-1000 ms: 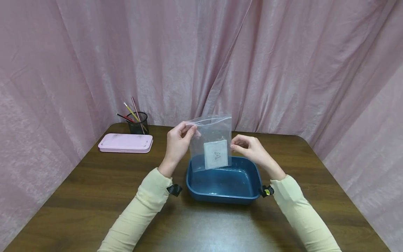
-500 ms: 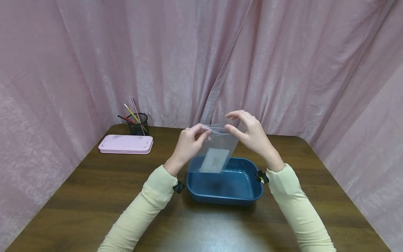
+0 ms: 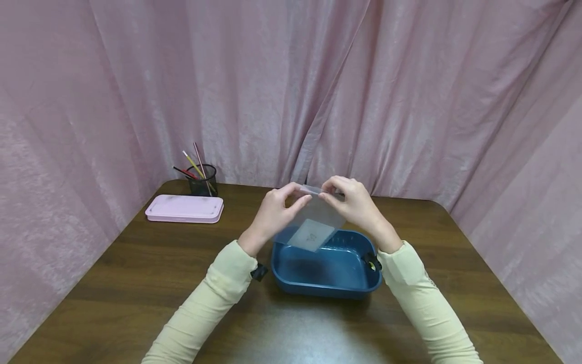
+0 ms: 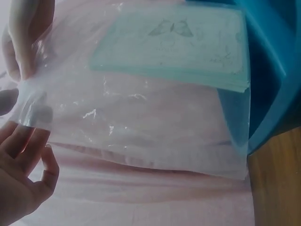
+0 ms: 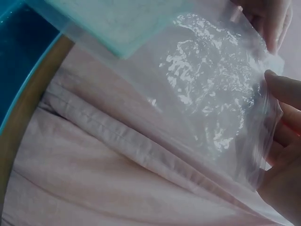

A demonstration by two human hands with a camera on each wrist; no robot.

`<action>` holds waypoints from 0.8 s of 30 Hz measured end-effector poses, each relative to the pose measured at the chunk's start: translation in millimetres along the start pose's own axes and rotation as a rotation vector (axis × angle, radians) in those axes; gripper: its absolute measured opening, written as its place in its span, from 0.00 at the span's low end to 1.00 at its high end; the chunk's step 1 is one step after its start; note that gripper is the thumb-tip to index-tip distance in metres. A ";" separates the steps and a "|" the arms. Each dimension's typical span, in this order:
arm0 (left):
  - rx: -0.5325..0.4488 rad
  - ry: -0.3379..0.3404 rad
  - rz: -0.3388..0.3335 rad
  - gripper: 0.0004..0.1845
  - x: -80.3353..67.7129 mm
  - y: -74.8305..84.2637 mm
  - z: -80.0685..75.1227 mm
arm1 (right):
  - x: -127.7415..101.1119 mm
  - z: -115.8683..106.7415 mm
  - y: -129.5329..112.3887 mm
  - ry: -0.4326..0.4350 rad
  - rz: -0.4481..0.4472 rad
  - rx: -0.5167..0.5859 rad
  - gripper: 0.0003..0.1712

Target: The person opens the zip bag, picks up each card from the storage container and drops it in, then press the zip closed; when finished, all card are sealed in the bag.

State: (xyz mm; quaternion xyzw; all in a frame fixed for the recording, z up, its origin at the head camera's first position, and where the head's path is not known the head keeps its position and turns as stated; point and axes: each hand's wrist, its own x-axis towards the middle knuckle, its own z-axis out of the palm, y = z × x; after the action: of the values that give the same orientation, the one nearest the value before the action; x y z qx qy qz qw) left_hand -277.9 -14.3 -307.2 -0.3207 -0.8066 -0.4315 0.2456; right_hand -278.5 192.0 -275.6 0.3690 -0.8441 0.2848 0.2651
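A: Where is the clear zip bag (image 3: 313,220) just now?

B: Middle of the head view, held in the air above the far half of the blue tub (image 3: 359,283), tilted so its bottom edge leans toward the camera. Both hands are at its top edge. The left hand (image 3: 275,215) pinches the left end of the strip between thumb and fingers; the right hand (image 3: 356,205) pinches the right end the same way.

A: And what's inside?

B: A pale square card (image 4: 176,44) with a small butterfly drawn on it, lying flat in the bottom of the bag. The left wrist view shows it plainly through the plastic.

A: So how far along would you say it is?

B: By my reading, the card is already in and the bag's mouth is what is being handled. I can't tell whether the strip is pressed together along its whole length; in the right wrist view the top edge (image 5: 270,117) looks flat but crinkled. The bag is not in the tub, whose floor shows bare blue.

A: What about the surroundings?

B: A dark wooden table (image 3: 136,288), the tub near the lower centre of the frame. At the left, toward the back, lie a flat pink case (image 3: 184,208) and behind it a black mesh cup (image 3: 203,180) with a few pencils. Pink curtains (image 3: 432,101) hang close on three sides.
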 end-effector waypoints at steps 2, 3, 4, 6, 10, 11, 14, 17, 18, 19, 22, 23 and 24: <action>-0.009 0.021 -0.009 0.07 0.8 -0.2 -0.2 | -0.8 0.0 2.6 -0.007 0.004 0.004 0.04; -0.012 0.033 -0.006 0.07 1.6 -0.2 -0.4 | -1.1 0.0 3.8 -0.009 0.002 0.005 0.04; -0.013 0.041 -0.002 0.07 2.4 -0.1 -0.7 | -1.3 0.0 4.9 -0.012 0.000 0.005 0.04; -0.003 0.050 0.013 0.07 4.3 0.2 -1.1 | -1.5 -0.3 6.6 -0.018 -0.009 0.004 0.03; 0.020 0.038 0.046 0.07 8.2 0.8 -0.8 | -2.1 -1.1 7.9 -0.047 -0.017 0.024 0.04; 0.031 0.034 0.058 0.07 9.1 1.4 -0.2 | -2.0 -0.9 7.9 -0.048 -0.018 0.033 0.04; 0.064 0.032 0.090 0.06 11.3 4.2 2.7 | -0.8 0.4 6.3 -0.045 -0.035 0.060 0.04; 0.095 0.043 0.115 0.06 12.1 6.6 6.6 | 0.7 1.0 4.2 -0.025 -0.063 0.063 0.04; 0.103 0.046 0.119 0.06 12.2 6.7 7.8 | 0.9 0.6 3.5 -0.023 -0.069 0.062 0.04; 0.113 0.047 0.122 0.06 12.1 6.7 8.7 | 0.9 0.3 3.1 -0.022 -0.074 0.059 0.03; 0.147 0.046 0.132 0.06 12.1 6.0 11.0 | -0.1 0.6 3.1 -0.013 -0.086 0.045 0.03; 0.159 0.044 0.135 0.06 12.2 5.9 11.6 | -0.5 1.1 3.2 -0.009 -0.093 0.037 0.03; 0.168 0.043 0.140 0.06 12.2 6.2 12.0 | -1.2 1.7 3.3 -0.004 -0.099 0.024 0.03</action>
State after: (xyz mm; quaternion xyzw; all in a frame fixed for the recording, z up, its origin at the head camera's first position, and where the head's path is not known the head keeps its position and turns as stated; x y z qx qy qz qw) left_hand -283.0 2.4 -301.7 -0.3451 -0.8102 -0.3509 0.3182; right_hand -280.8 193.3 -278.5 0.4143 -0.8216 0.2808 0.2728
